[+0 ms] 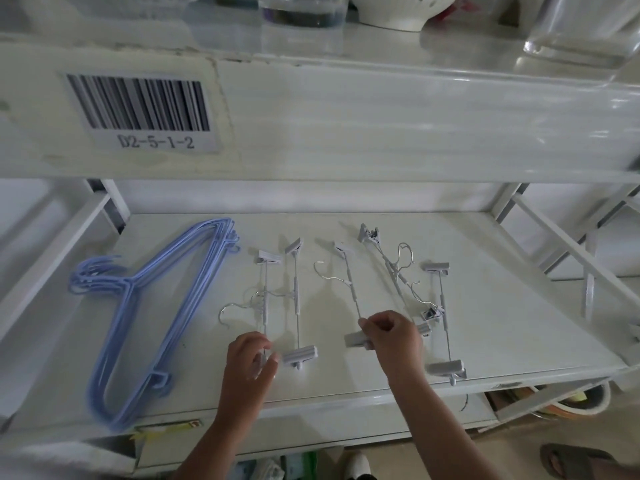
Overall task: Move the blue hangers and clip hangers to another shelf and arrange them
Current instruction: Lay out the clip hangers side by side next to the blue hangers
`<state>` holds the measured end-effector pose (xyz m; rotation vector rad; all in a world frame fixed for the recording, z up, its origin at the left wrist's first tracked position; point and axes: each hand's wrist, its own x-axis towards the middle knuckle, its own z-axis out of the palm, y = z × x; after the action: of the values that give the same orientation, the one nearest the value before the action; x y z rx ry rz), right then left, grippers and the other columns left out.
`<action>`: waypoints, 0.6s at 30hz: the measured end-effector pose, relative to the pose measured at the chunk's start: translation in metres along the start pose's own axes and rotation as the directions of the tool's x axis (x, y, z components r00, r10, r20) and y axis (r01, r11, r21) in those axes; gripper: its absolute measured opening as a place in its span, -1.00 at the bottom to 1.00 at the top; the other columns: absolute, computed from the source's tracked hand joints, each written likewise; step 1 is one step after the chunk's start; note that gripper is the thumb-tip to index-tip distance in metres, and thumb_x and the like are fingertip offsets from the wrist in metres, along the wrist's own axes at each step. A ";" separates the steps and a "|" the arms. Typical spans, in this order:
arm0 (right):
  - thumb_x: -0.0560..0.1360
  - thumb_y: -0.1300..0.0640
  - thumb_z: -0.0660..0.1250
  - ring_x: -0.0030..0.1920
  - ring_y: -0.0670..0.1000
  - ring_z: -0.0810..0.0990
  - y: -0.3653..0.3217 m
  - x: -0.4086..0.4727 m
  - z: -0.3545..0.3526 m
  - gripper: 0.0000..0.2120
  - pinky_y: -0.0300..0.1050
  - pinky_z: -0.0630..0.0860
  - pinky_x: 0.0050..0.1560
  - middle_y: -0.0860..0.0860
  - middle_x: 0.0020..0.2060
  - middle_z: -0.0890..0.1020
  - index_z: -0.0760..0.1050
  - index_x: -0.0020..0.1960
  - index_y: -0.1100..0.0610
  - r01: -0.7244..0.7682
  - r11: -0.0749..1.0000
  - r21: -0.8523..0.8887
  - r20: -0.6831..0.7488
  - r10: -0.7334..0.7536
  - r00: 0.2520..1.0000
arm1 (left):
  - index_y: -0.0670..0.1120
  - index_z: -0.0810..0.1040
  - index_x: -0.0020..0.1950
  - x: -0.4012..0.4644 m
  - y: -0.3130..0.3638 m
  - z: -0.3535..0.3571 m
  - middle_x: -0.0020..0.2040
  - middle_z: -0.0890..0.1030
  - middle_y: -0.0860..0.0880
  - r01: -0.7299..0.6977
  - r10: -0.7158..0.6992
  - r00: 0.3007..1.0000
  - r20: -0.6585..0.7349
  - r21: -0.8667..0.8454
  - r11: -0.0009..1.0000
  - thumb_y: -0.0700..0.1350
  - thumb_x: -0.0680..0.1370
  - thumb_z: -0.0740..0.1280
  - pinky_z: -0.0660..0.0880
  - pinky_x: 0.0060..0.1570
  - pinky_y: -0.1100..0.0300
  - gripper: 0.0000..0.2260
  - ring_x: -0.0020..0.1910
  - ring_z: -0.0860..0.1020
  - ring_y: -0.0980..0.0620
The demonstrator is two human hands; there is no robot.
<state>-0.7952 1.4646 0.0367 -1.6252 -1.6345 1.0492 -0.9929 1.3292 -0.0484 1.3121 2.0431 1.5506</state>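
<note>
Pinching clip hangers [349, 289], fingers [372, 323] around clips

Soft, even, pale light washed the scene; shadows were faint. Glare streaked the glossy white upper shelf edge [450, 109]. Wide-angle bending curved the borders, and the top was blurred.

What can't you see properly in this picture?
Head view only:
- Clip under the left hand: fingers cover it.
- Clip in the right hand: partly covered.
- Number of blue hangers: stacked, uncountable.
- Upper shelf containers: cut off by the top edge.
</note>
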 end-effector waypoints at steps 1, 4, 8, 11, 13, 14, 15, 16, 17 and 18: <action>0.42 0.10 0.49 -0.44 -0.08 0.64 0.002 -0.002 0.006 -0.87 -0.34 0.42 -0.40 0.02 -0.46 0.66 0.60 -0.24 0.11 -0.025 0.999 0.048 0.003 0.025 1.000 | -0.03 0.54 -0.14 0.000 0.000 0.000 0.00 0.53 0.04 -0.012 0.012 1.000 -0.002 -0.002 1.000 0.08 0.42 0.28 0.41 -0.07 0.48 -0.80 0.04 0.47 0.12; 0.43 0.11 0.49 -0.40 -0.02 0.65 0.011 -0.011 0.023 -0.87 -0.34 0.44 -0.38 0.04 -0.45 0.66 0.59 -0.24 0.10 -0.054 0.991 0.124 0.029 0.050 0.998 | -0.07 0.54 -0.13 0.001 0.001 0.000 -0.03 0.53 0.02 -0.036 0.036 0.999 -0.009 0.002 0.999 0.06 0.44 0.29 0.41 -0.04 0.50 -0.79 0.03 0.48 0.15; 0.44 0.13 0.49 -0.44 -0.08 0.58 0.022 -0.023 0.039 -0.87 -0.40 0.41 -0.42 0.08 -0.43 0.65 0.58 -0.24 0.12 -0.053 0.991 0.122 0.065 0.045 0.997 | -0.07 0.55 -0.10 0.000 0.003 0.000 -0.01 0.52 0.03 -0.025 0.025 1.000 -0.006 0.001 1.000 0.06 0.45 0.29 0.44 -0.03 0.46 -0.79 0.04 0.50 0.12; 0.43 0.16 0.50 -0.37 0.04 0.62 0.029 -0.028 0.045 -0.87 -0.35 0.47 -0.39 0.07 -0.40 0.65 0.57 -0.24 0.12 -0.047 0.994 0.102 0.087 0.039 0.995 | -0.07 0.55 -0.11 0.000 0.004 -0.001 0.00 0.51 0.08 -0.022 0.022 1.000 -0.015 0.002 1.000 0.05 0.44 0.28 0.42 -0.02 0.47 -0.80 0.05 0.49 0.16; 0.42 0.15 0.50 -0.37 0.01 0.61 0.032 -0.030 0.046 -0.87 -0.36 0.46 -0.38 0.04 -0.39 0.65 0.57 -0.24 0.10 -0.035 0.996 0.079 0.096 0.028 0.995 | -0.06 0.55 -0.12 0.001 0.003 -0.001 0.01 0.51 0.10 -0.011 0.011 1.000 -0.015 0.005 1.000 0.05 0.43 0.29 0.46 -0.06 0.42 -0.80 0.05 0.49 0.16; 0.42 0.14 0.50 -0.36 -0.02 0.60 0.033 -0.030 0.047 -0.86 -0.37 0.45 -0.38 0.02 -0.38 0.64 0.56 -0.25 0.08 -0.020 0.998 0.055 0.102 0.014 0.995 | -0.05 0.55 -0.12 0.001 0.003 -0.001 0.01 0.52 0.10 -0.004 0.004 1.000 -0.014 0.008 1.000 0.05 0.42 0.28 0.47 -0.07 0.41 -0.80 0.05 0.49 0.16; 0.43 0.12 0.50 -0.34 -0.03 0.59 0.033 -0.030 0.047 -0.86 -0.38 0.44 -0.36 0.01 -0.37 0.64 0.56 -0.25 0.06 0.000 1.000 0.021 0.108 -0.002 0.994 | -0.05 0.55 -0.12 0.001 0.002 -0.001 0.00 0.52 0.08 -0.002 0.002 1.000 -0.012 0.012 1.000 0.05 0.42 0.28 0.45 -0.06 0.44 -0.80 0.05 0.48 0.18; 0.43 0.08 0.49 -0.32 -0.06 0.58 0.033 -0.029 0.047 -0.86 -0.39 0.43 -0.35 -0.01 -0.36 0.64 0.55 -0.25 0.04 0.027 0.999 -0.021 0.113 -0.024 0.993 | -0.06 0.55 -0.12 0.001 0.002 -0.001 -0.01 0.53 0.05 -0.005 0.005 1.000 -0.009 0.019 1.000 0.05 0.42 0.28 0.41 -0.04 0.49 -0.80 0.05 0.48 0.20; 0.43 0.05 0.48 -0.29 -0.09 0.58 0.033 -0.029 0.046 -0.85 -0.38 0.42 -0.33 -0.04 -0.34 0.63 0.54 -0.25 0.02 0.062 0.996 -0.068 0.116 -0.054 0.992 | -0.07 0.55 -0.12 0.001 0.003 -0.001 -0.02 0.53 0.03 -0.008 0.009 1.000 -0.007 0.025 1.000 0.05 0.42 0.28 0.38 -0.02 0.53 -0.79 0.05 0.47 0.23; 0.44 0.03 0.46 -0.26 -0.12 0.57 0.034 -0.028 0.044 -0.85 -0.38 0.40 -0.31 -0.07 -0.31 0.62 0.53 -0.25 0.00 0.102 0.989 -0.108 0.118 -0.089 0.989 | -0.07 0.55 -0.11 0.002 0.004 0.000 -0.02 0.54 0.02 -0.007 0.007 1.000 -0.002 0.026 1.000 0.05 0.42 0.27 0.37 -0.01 0.55 -0.78 0.05 0.46 0.25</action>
<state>-0.8136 1.4293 -0.0113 -1.5672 -1.8585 1.0319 -0.9922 1.3303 -0.0445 1.3297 2.0690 1.5335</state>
